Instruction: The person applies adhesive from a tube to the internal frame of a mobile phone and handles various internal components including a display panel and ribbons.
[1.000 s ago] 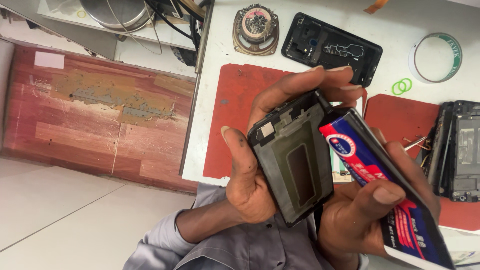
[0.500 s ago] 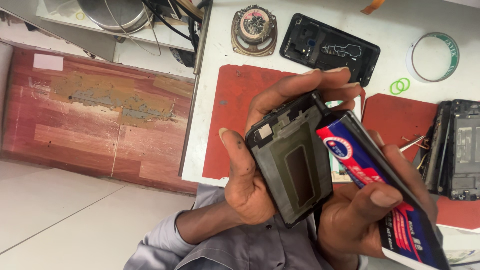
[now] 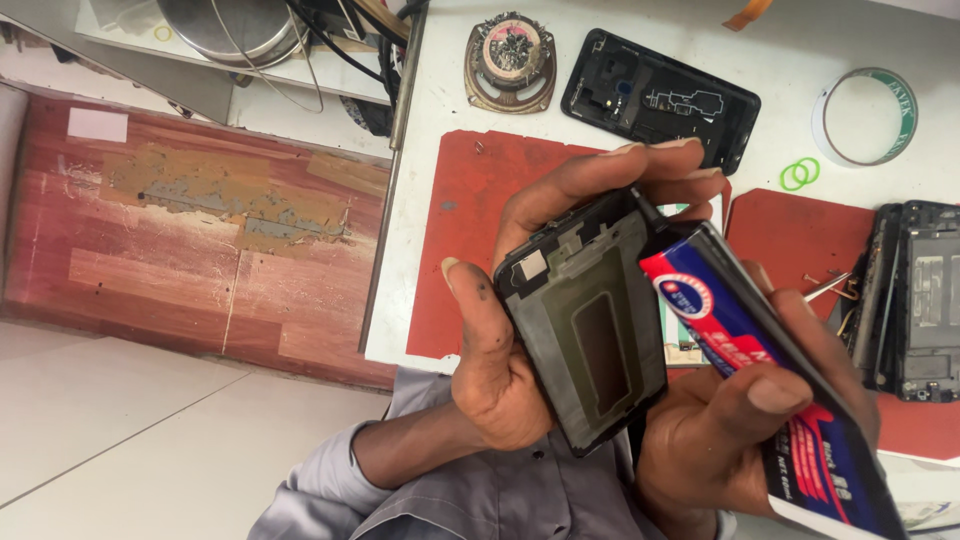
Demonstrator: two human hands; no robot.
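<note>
Holding the black rectangular phone frame (image 3: 590, 330) above the white table (image 3: 430, 200), I am wrapping my left hand (image 3: 500, 370) around it, while my right hand (image 3: 730, 440) is gripping a red-and-blue flat battery pack (image 3: 760, 370) beside it; seating it needs careful alignment, I judge
</note>
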